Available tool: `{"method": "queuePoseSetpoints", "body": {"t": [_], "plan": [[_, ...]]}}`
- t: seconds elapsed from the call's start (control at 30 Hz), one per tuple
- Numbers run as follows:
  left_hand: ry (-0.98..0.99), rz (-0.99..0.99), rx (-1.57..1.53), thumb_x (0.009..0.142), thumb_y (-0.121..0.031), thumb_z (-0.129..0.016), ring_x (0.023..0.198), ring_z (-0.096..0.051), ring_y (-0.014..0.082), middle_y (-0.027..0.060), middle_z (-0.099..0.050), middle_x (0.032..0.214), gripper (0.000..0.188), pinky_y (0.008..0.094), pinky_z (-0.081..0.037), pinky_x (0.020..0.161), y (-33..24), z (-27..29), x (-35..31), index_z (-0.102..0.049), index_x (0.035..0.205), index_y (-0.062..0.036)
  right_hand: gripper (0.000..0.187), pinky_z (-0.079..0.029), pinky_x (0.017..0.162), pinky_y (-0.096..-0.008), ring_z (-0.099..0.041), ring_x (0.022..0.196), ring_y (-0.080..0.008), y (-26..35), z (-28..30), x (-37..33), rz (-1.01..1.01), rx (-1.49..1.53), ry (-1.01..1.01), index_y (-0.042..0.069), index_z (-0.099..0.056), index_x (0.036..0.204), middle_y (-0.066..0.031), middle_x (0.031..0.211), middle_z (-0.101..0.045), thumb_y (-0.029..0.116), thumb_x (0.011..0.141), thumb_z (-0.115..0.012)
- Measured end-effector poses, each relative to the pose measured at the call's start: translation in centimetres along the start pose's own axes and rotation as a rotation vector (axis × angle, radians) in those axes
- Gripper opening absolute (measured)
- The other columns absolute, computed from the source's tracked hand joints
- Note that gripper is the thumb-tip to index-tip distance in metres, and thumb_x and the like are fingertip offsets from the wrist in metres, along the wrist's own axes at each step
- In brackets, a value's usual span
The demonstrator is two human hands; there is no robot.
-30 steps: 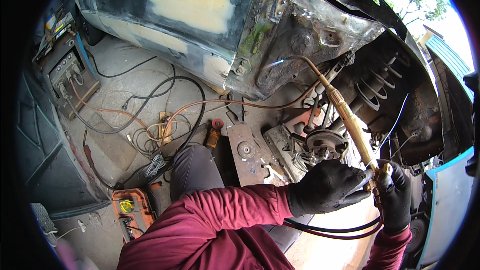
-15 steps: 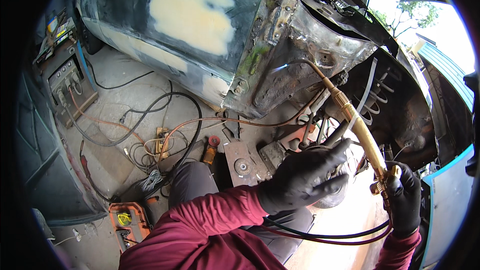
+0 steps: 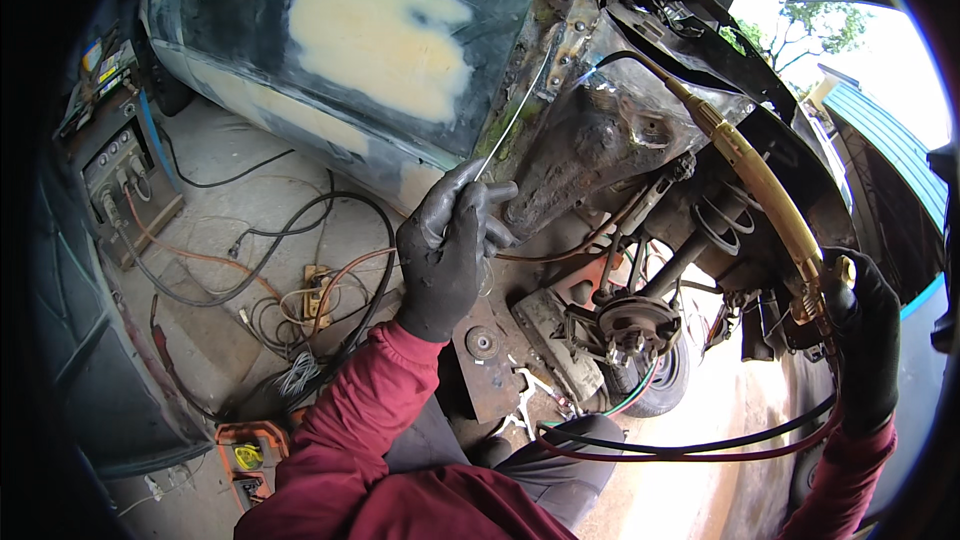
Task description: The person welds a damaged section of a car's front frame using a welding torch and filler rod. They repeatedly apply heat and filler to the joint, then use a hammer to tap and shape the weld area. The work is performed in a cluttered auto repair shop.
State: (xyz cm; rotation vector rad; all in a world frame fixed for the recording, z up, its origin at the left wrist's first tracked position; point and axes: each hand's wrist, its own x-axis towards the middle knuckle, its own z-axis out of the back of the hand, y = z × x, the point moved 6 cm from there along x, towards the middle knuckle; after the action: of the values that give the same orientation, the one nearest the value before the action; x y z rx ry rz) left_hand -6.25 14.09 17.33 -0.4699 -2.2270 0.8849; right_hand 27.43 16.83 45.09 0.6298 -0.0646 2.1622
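Note:
My right hand, in a black glove, is wrapped round the valve end of a brass gas torch. Its bent tip points left, and a small bluish flame burns there, close to the bare metal panel of a car body. Pinched in the gloved fingers of my left hand is a thin welding rod. The rod slants up and right, its far end near the riveted metal seam beside the flame. Two hoses, one dark and one red, curve from the torch across my lap.
The sanded car door with a cream patch stands at the upper left. A bare wheel hub and coil spring are below the fender. Cables run over the floor to a machine. An orange toolbox sits lower left.
My left hand has moved left and up from beside the torch, and the rod now shows in its fingers. The torch tip has shifted up and right, toward the seam; my right hand moved right.

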Motion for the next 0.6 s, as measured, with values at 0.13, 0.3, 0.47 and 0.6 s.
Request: {"method": "queuePoseSetpoints", "body": {"t": [0.13, 0.3, 0.47, 0.6], "plan": [[0.005, -0.011, -0.015, 0.116, -0.027, -0.053, 0.072, -0.069, 0.0089, 0.0161, -0.079, 0.114, 0.044, 0.0237, -0.052, 0.065, 0.8, 0.3, 0.8, -0.059, 0.149, 0.0014, 0.032, -0.052, 0.093, -0.0306, -0.063, 0.1, -0.0105, 0.9, 0.0, 1.1, 0.026, 0.019, 0.012, 0.001, -0.07, 0.126, -0.0047, 0.107, -0.072, 0.029, 0.11, -0.068], [0.016, -0.041, -0.015, 0.116, -0.021, -0.053, 0.067, -0.068, 0.0076, 0.0153, -0.08, 0.112, 0.038, 0.0235, -0.05, 0.059, 1.3, 0.5, 1.7, -0.059, 0.148, -0.0003, 0.036, -0.052, 0.094, -0.0312, -0.064, 0.101, -0.0112, 1.8, -0.4, 2.0, 0.029, -0.024, -0.007, 0.001, -0.07, 0.127, -0.0045, 0.109, -0.072, 0.032, 0.109, -0.069], [0.03, -0.056, 0.002, 0.116, -0.02, -0.052, 0.067, -0.068, 0.0079, 0.0155, -0.08, 0.112, 0.038, 0.0236, -0.052, 0.061, 1.7, 0.6, 1.8, -0.059, 0.148, -0.0001, 0.042, -0.052, 0.096, -0.0318, -0.064, 0.104, -0.0119, 2.7, -0.8, 2.3, 0.054, -0.023, -0.02, 0.001, -0.07, 0.13, -0.005, 0.113, -0.071, 0.037, 0.108, -0.07], [0.028, -0.045, -0.01, 0.116, -0.019, -0.052, 0.067, -0.068, 0.008, 0.0156, -0.08, 0.111, 0.038, 0.0238, -0.053, 0.061, 1.8, 0.7, 1.8, -0.059, 0.148, 0.0003, 0.044, -0.051, 0.097, -0.0315, -0.064, 0.105, -0.0123, 3.0, -1.4, 2.6, 0.031, 0.074, 0.022, 0.001, -0.07, 0.131, -0.005, 0.113, -0.071, 0.039, 0.107, -0.07]]}}
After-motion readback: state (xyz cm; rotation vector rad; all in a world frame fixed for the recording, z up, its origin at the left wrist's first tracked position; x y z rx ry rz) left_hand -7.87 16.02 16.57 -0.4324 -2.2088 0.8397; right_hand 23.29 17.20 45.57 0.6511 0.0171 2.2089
